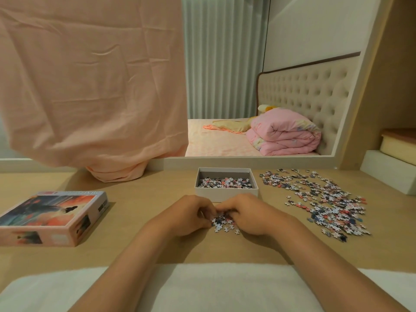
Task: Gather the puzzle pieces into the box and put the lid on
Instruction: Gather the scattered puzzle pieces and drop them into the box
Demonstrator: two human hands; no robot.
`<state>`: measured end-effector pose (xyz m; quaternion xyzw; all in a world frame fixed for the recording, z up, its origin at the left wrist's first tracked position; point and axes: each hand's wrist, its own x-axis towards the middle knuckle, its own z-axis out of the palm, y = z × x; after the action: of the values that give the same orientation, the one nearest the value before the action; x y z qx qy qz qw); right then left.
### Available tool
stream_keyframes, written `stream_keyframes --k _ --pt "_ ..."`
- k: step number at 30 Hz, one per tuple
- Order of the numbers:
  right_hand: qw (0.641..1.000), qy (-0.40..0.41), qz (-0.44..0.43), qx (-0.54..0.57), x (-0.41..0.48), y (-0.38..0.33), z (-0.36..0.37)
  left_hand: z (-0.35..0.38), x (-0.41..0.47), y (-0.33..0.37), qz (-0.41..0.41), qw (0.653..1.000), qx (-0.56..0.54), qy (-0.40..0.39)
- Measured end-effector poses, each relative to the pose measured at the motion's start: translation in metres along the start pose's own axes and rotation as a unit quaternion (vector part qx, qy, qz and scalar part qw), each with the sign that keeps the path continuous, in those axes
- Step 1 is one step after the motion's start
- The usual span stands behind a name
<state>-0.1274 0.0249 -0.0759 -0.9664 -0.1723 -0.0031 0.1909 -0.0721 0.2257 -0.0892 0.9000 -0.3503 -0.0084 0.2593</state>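
Note:
A white open box (226, 195) stands at the middle of the wooden desk with several puzzle pieces inside it. Just in front of the box lies a small heap of pieces (221, 222). My left hand (191, 216) and my right hand (249, 216) cup this heap from either side, with fingers curled round the pieces and fingertips meeting above them. A large scatter of loose pieces (324, 202) covers the desk to the right. The printed lid (50, 218) lies picture side up at the left.
A pink cloth (90, 86) hangs over the back left, its end resting on the desk (139, 246). A mirror behind the desk reflects a bed. White and yellow blocks (389, 170) sit at the far right. A white cushion (225, 287) lies along the near edge.

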Motion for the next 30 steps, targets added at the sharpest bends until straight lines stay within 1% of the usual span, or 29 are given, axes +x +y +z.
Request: stream_keyframes --k 2,4,5,7,8,10,13,15,17,19,21,22,25,30 --pt "0.997 0.028 0.029 0.062 -0.005 0.002 -0.007 0.0 0.001 0.004 -0.009 1.0 0.006 0.017" --pt "0.993 0.033 0.056 0.1 -0.01 0.005 -0.014 -0.001 0.001 0.004 -0.042 0.999 0.027 -0.003" --pt "0.994 0.021 0.068 0.083 -0.012 0.007 -0.017 -0.001 0.001 0.003 -0.053 0.997 0.044 -0.024" --pt "0.995 -0.032 0.098 0.004 -0.015 0.007 -0.02 0.004 0.001 0.002 -0.052 0.994 0.08 -0.06" --pt "0.992 -0.064 0.107 -0.031 -0.016 0.007 -0.02 0.007 0.002 0.002 -0.045 0.993 0.085 -0.064" --pt "0.988 -0.097 0.105 -0.05 -0.014 0.002 -0.015 0.013 0.004 0.004 -0.021 0.996 0.071 -0.053" --pt "0.992 -0.088 0.086 -0.034 -0.008 -0.003 -0.01 0.016 0.008 0.01 0.018 0.997 0.053 -0.044" --pt "0.993 -0.078 0.078 -0.028 -0.006 -0.004 -0.01 0.013 0.009 0.01 0.019 0.997 0.054 -0.043" --pt "0.994 -0.077 0.08 -0.026 -0.005 -0.002 -0.009 0.007 0.006 0.007 -0.009 0.996 0.071 -0.045" --pt "0.993 -0.082 0.083 -0.031 -0.005 -0.001 -0.009 0.001 0.002 0.004 -0.048 0.989 0.123 -0.071" --pt "0.991 -0.09 0.089 -0.036 -0.003 -0.001 -0.008 0.001 -0.001 0.004 -0.064 0.984 0.138 -0.096" --pt "0.991 -0.094 0.093 -0.035 -0.002 -0.003 -0.007 0.002 -0.001 0.005 -0.057 0.986 0.126 -0.096" --pt "0.993 -0.064 0.094 -0.013 0.005 -0.009 -0.002 0.009 0.004 0.007 -0.023 0.993 0.09 -0.066" --pt "0.992 -0.03 0.119 0.005 0.009 -0.013 0.001 0.012 0.008 0.01 0.001 0.997 0.074 -0.013"
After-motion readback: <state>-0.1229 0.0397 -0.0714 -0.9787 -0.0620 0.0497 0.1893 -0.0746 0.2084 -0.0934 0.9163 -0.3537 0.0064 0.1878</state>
